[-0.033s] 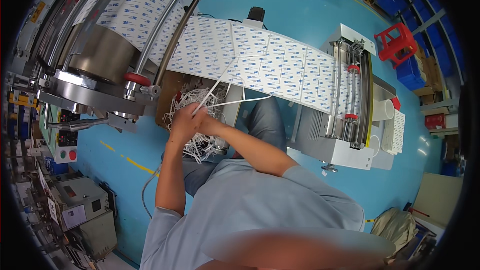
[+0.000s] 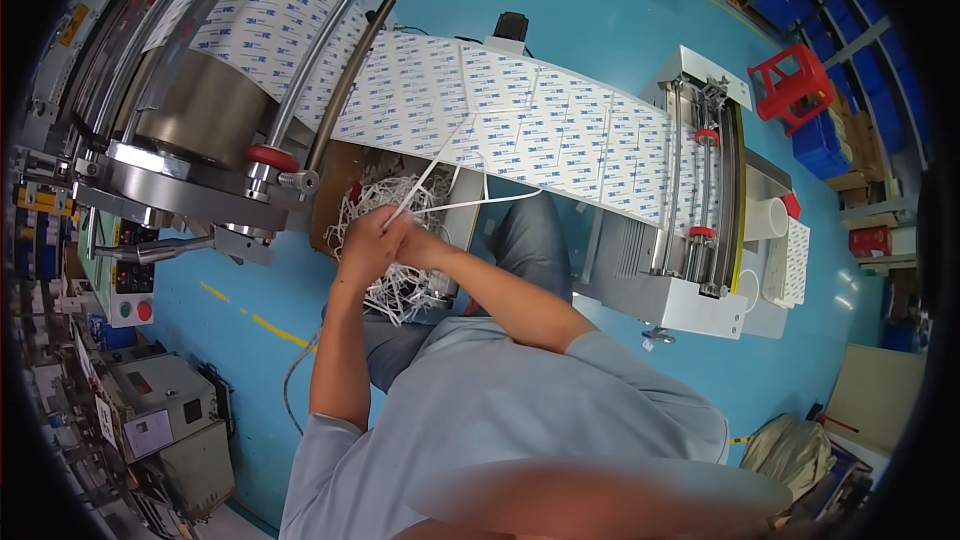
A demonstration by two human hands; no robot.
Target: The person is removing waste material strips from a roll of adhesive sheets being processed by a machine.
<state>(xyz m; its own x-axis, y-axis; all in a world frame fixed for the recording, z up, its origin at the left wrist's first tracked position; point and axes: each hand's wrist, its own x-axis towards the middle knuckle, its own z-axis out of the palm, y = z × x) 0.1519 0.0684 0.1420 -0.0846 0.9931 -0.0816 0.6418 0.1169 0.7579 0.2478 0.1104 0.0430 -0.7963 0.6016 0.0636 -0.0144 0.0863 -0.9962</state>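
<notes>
Over a heap of white scraps (image 2: 398, 300), the left hand (image 2: 368, 248) grips thin strips (image 2: 470, 204); the right hand's (image 2: 420, 250) hold is hidden. Beyond, they reach the patterned sheet (image 2: 565, 145): probably peeling waste, next needing steady, even pulling.

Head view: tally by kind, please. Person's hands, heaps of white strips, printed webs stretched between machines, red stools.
Hands: 2 (left hand, right hand)
Heap of white strips: 1
Printed web: 1
Red stool: 1
Total: 5
</notes>
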